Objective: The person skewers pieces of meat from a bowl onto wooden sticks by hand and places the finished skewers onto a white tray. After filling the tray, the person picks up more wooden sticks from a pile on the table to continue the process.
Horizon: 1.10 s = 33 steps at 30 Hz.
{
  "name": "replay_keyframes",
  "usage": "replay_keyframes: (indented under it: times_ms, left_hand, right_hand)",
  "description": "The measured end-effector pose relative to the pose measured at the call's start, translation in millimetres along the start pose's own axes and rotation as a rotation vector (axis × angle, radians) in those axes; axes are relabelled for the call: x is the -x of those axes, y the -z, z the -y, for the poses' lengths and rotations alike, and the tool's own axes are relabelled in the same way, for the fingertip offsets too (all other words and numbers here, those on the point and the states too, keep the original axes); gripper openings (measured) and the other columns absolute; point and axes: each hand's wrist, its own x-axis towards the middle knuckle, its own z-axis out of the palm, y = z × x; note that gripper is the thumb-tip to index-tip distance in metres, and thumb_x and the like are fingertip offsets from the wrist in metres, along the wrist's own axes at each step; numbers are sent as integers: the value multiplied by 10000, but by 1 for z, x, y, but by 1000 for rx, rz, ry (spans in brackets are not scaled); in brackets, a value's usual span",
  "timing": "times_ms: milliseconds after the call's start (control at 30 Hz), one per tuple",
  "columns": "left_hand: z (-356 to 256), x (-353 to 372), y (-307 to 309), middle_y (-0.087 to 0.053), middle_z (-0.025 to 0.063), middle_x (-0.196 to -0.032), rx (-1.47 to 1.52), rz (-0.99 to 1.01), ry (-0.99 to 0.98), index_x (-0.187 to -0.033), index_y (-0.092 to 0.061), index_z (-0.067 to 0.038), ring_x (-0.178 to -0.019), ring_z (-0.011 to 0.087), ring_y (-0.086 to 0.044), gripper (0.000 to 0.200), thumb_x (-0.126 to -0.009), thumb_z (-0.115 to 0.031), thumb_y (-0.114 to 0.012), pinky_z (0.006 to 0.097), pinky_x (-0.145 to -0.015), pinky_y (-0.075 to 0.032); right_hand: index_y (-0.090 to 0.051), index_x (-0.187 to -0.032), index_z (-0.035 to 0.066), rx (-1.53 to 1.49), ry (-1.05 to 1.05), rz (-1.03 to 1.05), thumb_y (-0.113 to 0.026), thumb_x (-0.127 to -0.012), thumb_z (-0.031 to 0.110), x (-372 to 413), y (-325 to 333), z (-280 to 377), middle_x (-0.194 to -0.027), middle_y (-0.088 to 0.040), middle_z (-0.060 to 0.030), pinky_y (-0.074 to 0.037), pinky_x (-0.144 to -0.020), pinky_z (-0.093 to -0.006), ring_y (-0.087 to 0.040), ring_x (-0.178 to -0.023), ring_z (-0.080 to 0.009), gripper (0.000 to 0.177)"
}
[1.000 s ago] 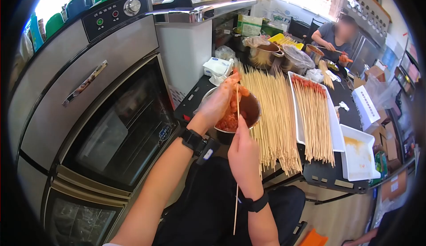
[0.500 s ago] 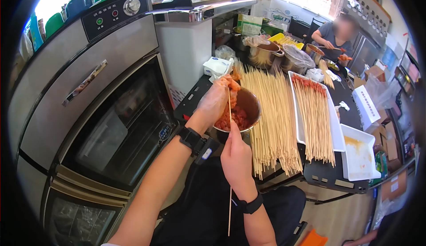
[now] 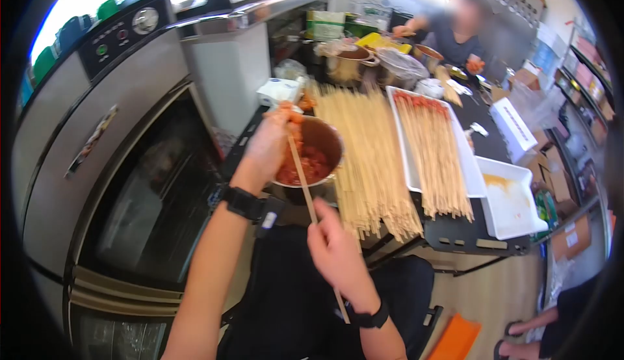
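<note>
My left hand (image 3: pixel 265 147), in a clear plastic glove, is closed around the top end of a wooden skewer (image 3: pixel 301 173), with reddish meat at its fingers. The skewer slants down to the right in front of a metal pot (image 3: pixel 337 140) of red marinated meat (image 3: pixel 313 164). Lower on the stick, my right hand (image 3: pixel 338 249) is closed on it with thumb and fingers, its outline slightly blurred. Right of the pot lies a thick spread of bare skewers (image 3: pixel 372 158). Beyond them, a white tray (image 3: pixel 398 140) holds skewers tipped with red meat (image 3: pixel 422 108).
A stained white tray (image 3: pixel 510 207) sits at the table's right end. A tissue pack (image 3: pixel 278 91) and lidded pots (image 3: pixel 351 67) stand farther back. Across the table sits another person (image 3: pixel 448 38). A glass-doored cabinet (image 3: pixel 153 197) is close on my left; someone's feet (image 3: pixel 520 340) show lower right.
My view has swung right, so the scene shifts left. The skewer has gone from nearly upright to slanting, its lower end now to the right. Across the table, the person's arm has risen outward.
</note>
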Motion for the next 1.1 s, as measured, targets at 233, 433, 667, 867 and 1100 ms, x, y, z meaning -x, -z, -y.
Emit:
replay_keyframes:
  times_ms: [233, 433, 667, 867, 1100]
  left_hand:
    - [2, 13, -8, -546, 76, -962, 45, 168, -18, -1181, -466, 8, -788, 83, -484, 371, -959, -272, -369, 209, -701, -415]
    - [21, -11, 22, -566, 92, -920, 106, 269, 77, -1070, -488, 39, -821, 161, -543, 271, -919, -183, -450, 286, -710, -456]
    - [33, -16, 20, -633, 128, -859, -142, 155, -87, -832, -600, 30, -829, 251, -601, 88, -764, -21, -575, 293, -745, -484]
    - [27, -19, 25, -613, 133, -859, -38, 357, -68, -855, -563, 71, -865, 232, -607, 109, -760, 34, -524, 269, -755, -494]
    - [1, 6, -6, -559, 162, -1019, 107, 164, 69, -1009, -493, 94, -996, 247, -566, 188, -857, -10, -454, 313, -909, -458]
  right_hand:
    - [-524, -1138, 10, 118, -50, -345, -451, -889, 94, 29, 75, -34, -540, -415, -34, -361, -469, -259, -418, -491, -94, 272]
    - [-459, -1187, -53, 566, 7, -538, -357, -853, 105, -63, 207, -120, -760, -572, -244, -439, -603, -398, -570, -672, -336, 383]
    - [-554, -966, -15, 1011, -229, -404, -403, -808, 111, -150, 258, -144, -915, -605, -250, -445, -741, -483, -584, -881, -393, 252]
    - [-575, -955, 0, 1312, -246, -333, -451, -787, 100, -146, 258, -155, -911, -600, -213, -463, -762, -447, -568, -912, -374, 232]
    - [-563, -781, 20, 1190, 448, -266, -504, -708, 39, -119, 154, -93, -766, -531, -157, -421, -682, -425, -516, -763, -311, 96]
